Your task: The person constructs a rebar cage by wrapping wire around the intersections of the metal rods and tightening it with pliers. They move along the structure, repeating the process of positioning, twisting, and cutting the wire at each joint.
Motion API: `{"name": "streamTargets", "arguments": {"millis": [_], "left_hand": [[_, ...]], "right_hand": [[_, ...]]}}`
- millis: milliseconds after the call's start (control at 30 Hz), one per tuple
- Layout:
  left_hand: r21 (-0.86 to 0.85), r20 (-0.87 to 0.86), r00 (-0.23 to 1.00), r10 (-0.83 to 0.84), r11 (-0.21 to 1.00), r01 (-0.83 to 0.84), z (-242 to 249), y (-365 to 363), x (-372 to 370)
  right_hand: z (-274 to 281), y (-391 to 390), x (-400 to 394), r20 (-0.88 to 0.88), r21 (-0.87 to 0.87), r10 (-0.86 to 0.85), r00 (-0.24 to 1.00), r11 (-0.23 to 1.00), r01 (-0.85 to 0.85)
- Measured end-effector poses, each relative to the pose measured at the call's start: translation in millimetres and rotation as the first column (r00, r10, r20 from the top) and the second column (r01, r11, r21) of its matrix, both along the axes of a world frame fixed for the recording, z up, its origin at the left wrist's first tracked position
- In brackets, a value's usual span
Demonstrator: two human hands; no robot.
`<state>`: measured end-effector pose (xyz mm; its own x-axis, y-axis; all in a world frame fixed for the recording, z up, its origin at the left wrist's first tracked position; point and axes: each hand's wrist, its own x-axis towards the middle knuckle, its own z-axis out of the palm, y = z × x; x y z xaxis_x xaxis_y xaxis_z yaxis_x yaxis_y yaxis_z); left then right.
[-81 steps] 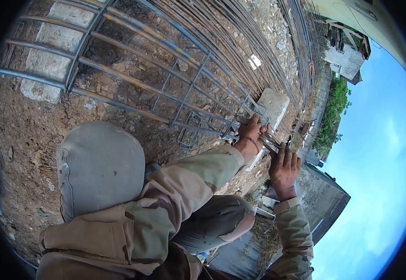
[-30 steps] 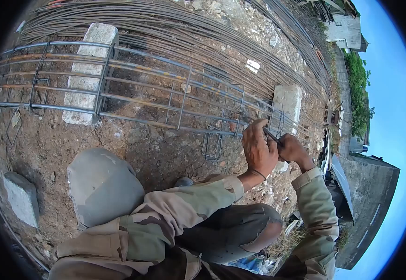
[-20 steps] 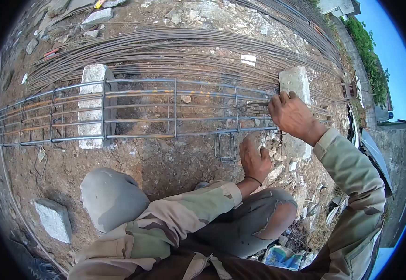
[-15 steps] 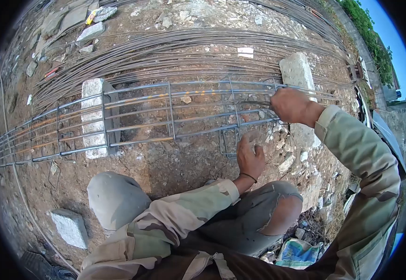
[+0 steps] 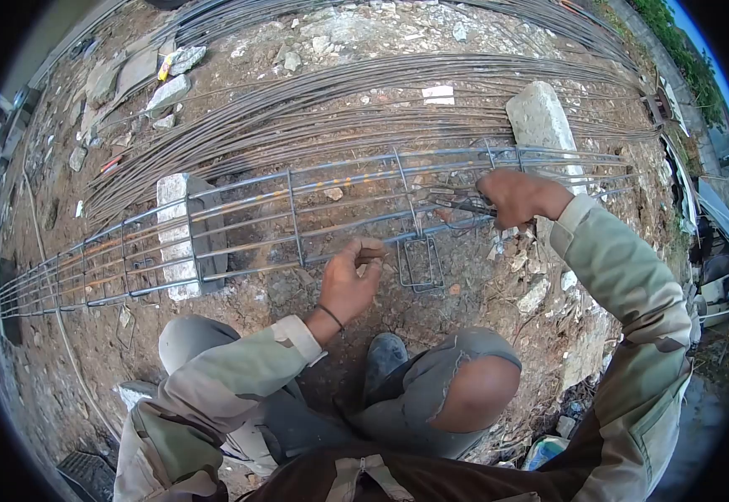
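Gripping pliers (image 5: pixel 465 202) at rebar cage (image 5: pixel 296 222)

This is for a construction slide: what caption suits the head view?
Right hand holding a pliers-like tool at a rebar cage, left hand nearby.

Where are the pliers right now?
In the head view, the pliers are right of centre, in the right hand, sticking out to its left by the bars of the metal cage.
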<state>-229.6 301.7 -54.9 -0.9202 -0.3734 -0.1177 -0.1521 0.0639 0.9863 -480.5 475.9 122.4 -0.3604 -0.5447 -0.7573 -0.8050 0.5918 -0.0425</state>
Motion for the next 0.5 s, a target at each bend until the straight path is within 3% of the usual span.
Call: {"name": "streamTargets", "arguments": {"millis": [33,67,100,133,200,233,300,333,367,400,433,467,500], "left_hand": [[0.066,0.023,0.994,-0.110,0.992,0.108,0,-14,5],[0.059,0.022,0.994,-0.111,0.992,0.110,-5,-25,9],[0.058,0.059,0.985,-0.159,0.986,0.156,-7,-33,10],[0.063,0.096,0.973,-0.210,0.977,0.204,-10,-37,10],[0.056,0.140,0.961,-0.239,0.971,0.234,-7,-32,4],[0.044,0.179,0.948,-0.263,0.965,0.259,-3,-28,-1],[0.101,0.116,0.944,-0.307,0.950,0.297,-3,-19,-14],[0.147,0.068,0.939,-0.336,0.935,0.324,-2,-15,-18],[0.153,0.062,0.934,-0.353,0.928,0.340,-2,-14,-23],[0.225,0.081,0.944,-0.319,0.929,0.294,-1,-14,-29],[0.294,0.101,0.955,-0.281,0.925,0.241,1,-16,-33],[0.296,0.086,0.957,-0.277,0.924,0.241,3,-20,-36],[0.452,0.108,0.969,-0.221,0.879,0.150,5,-24,-36]], "right_hand": [[-2,3,3,0.003,-0.009,-0.003,1.000,1.000,0.003],[-4,6,7,-0.292,-0.132,0.302,0.907,0.927,-0.351],[-4,7,9,-0.583,-0.128,0.494,0.645,0.728,-0.674],[-2,4,6,-0.585,-0.125,0.491,0.645,0.732,-0.670],[0,-4,2,-0.784,-0.012,0.522,0.336,0.528,-0.849],[1,-8,3,-0.778,-0.005,0.527,0.342,0.538,-0.843],[5,-13,-1,-0.492,-0.029,0.453,0.744,0.845,-0.534],[-5,-10,-16,-0.228,-0.158,0.250,0.941,0.944,-0.289],[-11,-1,-26,-0.230,-0.150,0.236,0.944,0.950,-0.274],[-10,3,-31,0.123,-0.060,-0.301,0.946,0.949,0.310],[-10,7,-34,0.361,0.198,-0.748,0.557,0.645,0.738],[-15,16,-26,0.395,0.154,-0.750,0.531,0.623,0.766],[-17,21,-9,0.453,0.101,-0.781,0.430,0.524,0.846]]}}
